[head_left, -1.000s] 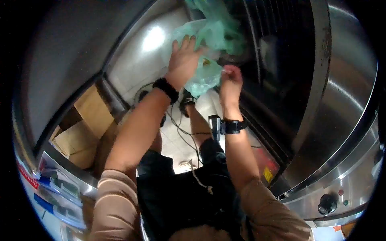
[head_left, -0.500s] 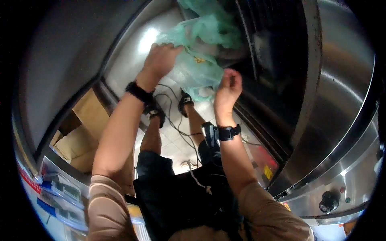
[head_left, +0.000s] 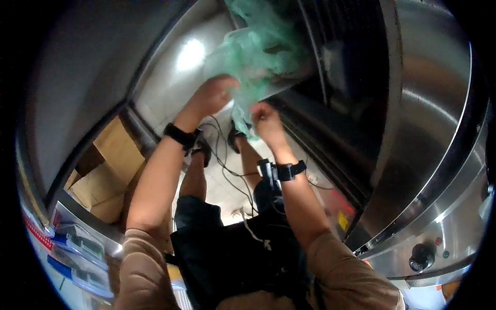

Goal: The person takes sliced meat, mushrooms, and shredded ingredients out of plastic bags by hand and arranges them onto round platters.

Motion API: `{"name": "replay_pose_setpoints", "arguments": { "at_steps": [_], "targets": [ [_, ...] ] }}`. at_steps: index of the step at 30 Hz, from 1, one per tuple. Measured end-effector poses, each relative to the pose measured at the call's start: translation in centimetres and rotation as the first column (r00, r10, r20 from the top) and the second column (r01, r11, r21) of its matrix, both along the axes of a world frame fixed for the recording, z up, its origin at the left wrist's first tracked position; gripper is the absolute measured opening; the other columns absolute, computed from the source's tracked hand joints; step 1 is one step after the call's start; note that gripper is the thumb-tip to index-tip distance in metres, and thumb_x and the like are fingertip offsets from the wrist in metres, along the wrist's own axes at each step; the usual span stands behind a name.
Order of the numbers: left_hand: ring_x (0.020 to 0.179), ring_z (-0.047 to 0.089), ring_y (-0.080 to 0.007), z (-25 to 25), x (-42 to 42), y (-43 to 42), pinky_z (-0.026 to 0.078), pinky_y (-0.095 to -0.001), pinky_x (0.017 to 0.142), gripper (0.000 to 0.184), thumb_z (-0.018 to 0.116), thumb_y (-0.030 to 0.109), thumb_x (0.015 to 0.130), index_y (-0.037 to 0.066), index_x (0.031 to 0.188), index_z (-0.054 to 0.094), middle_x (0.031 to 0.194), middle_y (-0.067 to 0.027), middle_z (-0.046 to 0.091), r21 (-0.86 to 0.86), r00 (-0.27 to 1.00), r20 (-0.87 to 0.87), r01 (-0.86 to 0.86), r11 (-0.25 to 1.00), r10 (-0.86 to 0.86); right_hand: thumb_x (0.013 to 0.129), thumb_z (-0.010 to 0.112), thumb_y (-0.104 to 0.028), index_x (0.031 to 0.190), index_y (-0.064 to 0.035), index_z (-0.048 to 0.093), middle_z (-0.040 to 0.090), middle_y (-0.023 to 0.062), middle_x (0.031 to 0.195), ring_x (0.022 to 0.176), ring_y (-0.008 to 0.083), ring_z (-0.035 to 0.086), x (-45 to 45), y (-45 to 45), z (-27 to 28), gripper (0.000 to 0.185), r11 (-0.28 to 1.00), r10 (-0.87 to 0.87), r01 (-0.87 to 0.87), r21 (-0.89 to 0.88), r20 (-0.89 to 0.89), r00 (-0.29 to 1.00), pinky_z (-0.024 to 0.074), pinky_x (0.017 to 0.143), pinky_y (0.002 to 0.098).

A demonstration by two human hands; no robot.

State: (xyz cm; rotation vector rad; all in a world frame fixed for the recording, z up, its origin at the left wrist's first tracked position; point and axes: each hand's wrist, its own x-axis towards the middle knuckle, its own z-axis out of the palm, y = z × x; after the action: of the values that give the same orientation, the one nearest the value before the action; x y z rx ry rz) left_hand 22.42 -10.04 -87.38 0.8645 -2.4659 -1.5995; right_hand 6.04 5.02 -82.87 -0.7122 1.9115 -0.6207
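Note:
A thin, translucent green plastic bag (head_left: 248, 59) hangs crumpled in front of me, and a narrow twisted part of it runs down between my hands. My left hand (head_left: 213, 95), slightly blurred, is closed on the bag's left side. On the other side, my right hand (head_left: 268, 124) is curled shut at the bag's lower right edge, with the thumb and fingers pressed together. The bag's far end reaches up to the top of the view, where it grows dark. What it contains, if anything, cannot be made out.
Black cables (head_left: 222, 161) loop over the tiled floor around my feet. An open cardboard box (head_left: 106, 188) stands at the left. Stainless steel panels (head_left: 434, 98) curve along the right, with a black knob (head_left: 422, 257) low down. Blue-edged clear containers (head_left: 77, 245) sit lower left.
My hands have come closer together and lower. The right hand moved left, the left hand moved down and right, and the spread bag is now bunched between them.

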Motion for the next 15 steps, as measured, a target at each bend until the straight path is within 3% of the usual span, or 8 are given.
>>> {"name": "replay_pose_setpoints", "arguments": {
  "at_steps": [2,3,4,6,7,10,13,15],
  "targets": [
    [0.103,0.059,-0.0202,-2.3,0.2,-0.6,0.048,-0.0348,0.09,0.037,0.068,0.018,0.082,0.006,0.115,0.058,0.114,-0.0025,0.061,0.427,0.696,-0.38,-0.452,0.783,0.609,0.079,0.056,0.005,0.095,-0.0027,0.059,0.061,0.0103,0.084,0.078,0.0219,0.058,0.2,0.4,0.2,0.018,0.998,-0.014,0.007,0.07,0.103,0.995,0.0451,0.071,0.0307],
    [0.109,0.055,-0.0193,-2.2,1.4,-1.8,0.047,-0.0352,0.091,0.059,0.072,0.027,0.084,0.004,0.132,0.046,0.124,-0.0058,0.054,0.699,0.623,-0.169,-0.47,0.538,0.764,0.079,0.056,0.006,0.097,-0.0024,0.059,0.061,0.0103,0.083,0.078,0.0216,0.058,0.6,0.5,0.2,0.019,0.999,-0.009,0.007,0.042,0.039,0.999,0.0452,0.071,0.031],
    [0.109,0.055,-0.0193,-2.3,0.9,-1.6,0.047,-0.0352,0.091,0.059,0.072,0.027,0.084,0.004,0.132,0.046,0.124,-0.0058,0.054,0.699,0.616,-0.176,-0.471,0.539,0.767,0.079,0.056,0.006,0.098,-0.0021,0.058,0.06,0.0102,0.082,0.077,0.0213,0.058,0.8,0.6,0.1,0.02,1.0,-0.005,0.005,0.012,-0.025,1.0,0.0453,0.071,0.0312],
    [0.11,0.055,-0.0237,-3.0,-1.3,0.2,0.047,-0.0367,0.092,0.07,0.073,0.031,0.083,0.001,0.136,0.039,0.125,-0.0114,0.053,0.743,0.64,0.296,-0.621,0.25,0.709,0.082,0.056,0.005,0.101,-0.0018,0.056,0.059,0.0095,0.081,0.076,0.0194,0.057,1.4,1.0,1.0,0.02,0.999,-0.032,0.032,0.03,-0.002,0.999,0.0454,0.07,0.0307],
    [0.109,0.056,-0.0246,-5.9,-2.7,1.8,0.046,-0.0365,0.093,0.076,0.072,0.032,0.082,0.001,0.14,0.033,0.123,-0.0135,0.054,0.566,0.699,0.283,-0.674,0.474,0.657,0.083,0.056,0.004,0.101,-0.0035,0.058,0.06,0.0079,0.085,0.078,0.0169,0.057,1.9,0.7,1.5,0.02,0.997,-0.059,0.059,0.053,-0.006,0.998,0.0459,0.07,0.0297],
    [0.108,0.056,-0.0249,-8.1,-5.7,3.1,0.047,-0.0369,0.091,0.068,0.067,0.025,0.084,0.0,0.139,0.035,0.121,-0.0141,0.056,0.873,0.715,0.133,-0.412,0.26,0.687,0.085,0.058,0.0,0.105,-0.005,0.058,0.061,0.0059,0.089,0.078,0.0146,0.057,3.4,-0.7,4.0,0.02,0.97,-0.151,0.153,0.189,-0.026,0.988,0.0465,0.07,0.0289],
    [0.106,0.057,-0.0239,-9.8,-6.4,3.6,0.048,-0.0366,0.088,0.058,0.062,0.017,0.085,-0.001,0.135,0.041,0.121,-0.0125,0.056,0.956,0.713,0.035,-0.228,0.184,0.7,0.086,0.059,-0.001,0.112,-0.005,0.055,0.061,0.0067,0.093,0.078,0.0161,0.058,3.0,1.4,1.1,0.027,0.997,-0.057,0.061,0.045,-0.079,0.995,0.0471,0.071,0.0292],
    [0.105,0.057,-0.0236,-9.9,-6.3,4.3,0.048,-0.0363,0.088,0.054,0.06,0.016,0.085,-0.001,0.134,0.043,0.12,-0.0114,0.056,0.927,0.757,0.045,-0.275,0.255,0.652,0.086,0.059,-0.001,0.113,-0.0049,0.055,0.06,0.0075,0.097,0.08,0.0162,0.058,2.9,2.6,0.8,0.027,0.996,-0.064,0.073,0.06,-0.142,0.988,0.0472,0.071,0.0294]
  ]
}}
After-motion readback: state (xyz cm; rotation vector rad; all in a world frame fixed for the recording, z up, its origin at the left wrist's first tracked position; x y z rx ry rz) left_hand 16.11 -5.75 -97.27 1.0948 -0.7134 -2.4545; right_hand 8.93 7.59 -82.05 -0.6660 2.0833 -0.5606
